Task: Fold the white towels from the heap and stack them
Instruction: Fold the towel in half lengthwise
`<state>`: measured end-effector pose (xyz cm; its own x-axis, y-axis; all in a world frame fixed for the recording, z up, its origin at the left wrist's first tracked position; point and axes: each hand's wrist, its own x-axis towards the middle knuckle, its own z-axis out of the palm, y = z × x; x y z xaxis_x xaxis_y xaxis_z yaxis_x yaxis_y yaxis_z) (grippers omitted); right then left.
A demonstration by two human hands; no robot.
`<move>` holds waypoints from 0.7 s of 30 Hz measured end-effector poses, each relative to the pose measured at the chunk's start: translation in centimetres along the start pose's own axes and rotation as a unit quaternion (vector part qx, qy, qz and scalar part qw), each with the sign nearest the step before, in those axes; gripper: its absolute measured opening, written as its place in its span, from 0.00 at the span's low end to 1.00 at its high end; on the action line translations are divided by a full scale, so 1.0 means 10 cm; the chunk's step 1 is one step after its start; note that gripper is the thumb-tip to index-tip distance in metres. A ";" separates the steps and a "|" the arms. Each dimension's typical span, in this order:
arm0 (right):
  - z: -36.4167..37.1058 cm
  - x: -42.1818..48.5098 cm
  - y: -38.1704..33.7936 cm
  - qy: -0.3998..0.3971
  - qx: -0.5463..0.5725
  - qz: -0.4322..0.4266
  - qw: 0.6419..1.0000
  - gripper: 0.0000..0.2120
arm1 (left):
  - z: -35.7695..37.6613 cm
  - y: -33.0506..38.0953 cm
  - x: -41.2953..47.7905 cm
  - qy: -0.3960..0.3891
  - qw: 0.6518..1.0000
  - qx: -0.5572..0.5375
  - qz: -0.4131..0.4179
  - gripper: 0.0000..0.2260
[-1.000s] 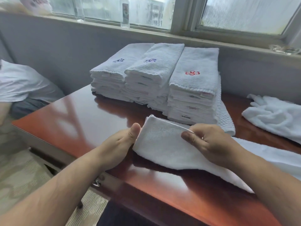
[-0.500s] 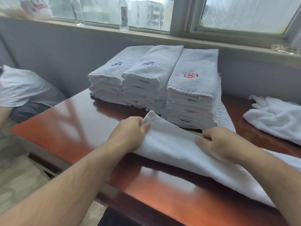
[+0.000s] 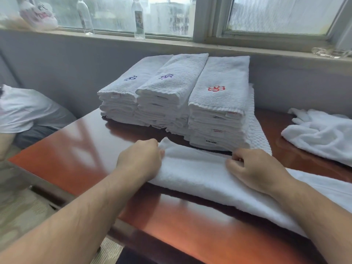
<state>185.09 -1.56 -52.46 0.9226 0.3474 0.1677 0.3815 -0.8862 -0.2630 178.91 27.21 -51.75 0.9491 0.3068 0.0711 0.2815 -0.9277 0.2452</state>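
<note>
Gripping towel (image 3: pixel 190 174) end: left hand (image 3: pixel 141 159) | right hand (image 3: pixel 255 168) pinching edge | stack (image 3: pixel 226 73) emblem (image 3: pixel 216 88) red, tags (image 3: pixel 211 142) unreadable

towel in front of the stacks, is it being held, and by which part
Yes. The left hand grips the towel at its left end; the right hand pinches its far edge.

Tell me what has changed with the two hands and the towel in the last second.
The left hand, earlier open against the left end of the long white towel, moved onto that end and its fingers now grip it. The right hand keeps pinching the far edge, shifted slightly right. The towel stays lying on the table; the folded stacks and the heap did not move.
</note>
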 end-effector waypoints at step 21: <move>0.03 0.02 0.08 -0.001 -0.004 0.002 1.000 0.18 | 0.04 0.42 -0.30 0.121 0.963 -0.078 0.230 0.09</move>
<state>185.63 -2.13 -52.94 0.9241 0.3447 0.1649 0.3776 -0.8901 -0.2552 177.34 22.28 -51.29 0.9025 -0.0705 0.4249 -0.2029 -0.9397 0.2751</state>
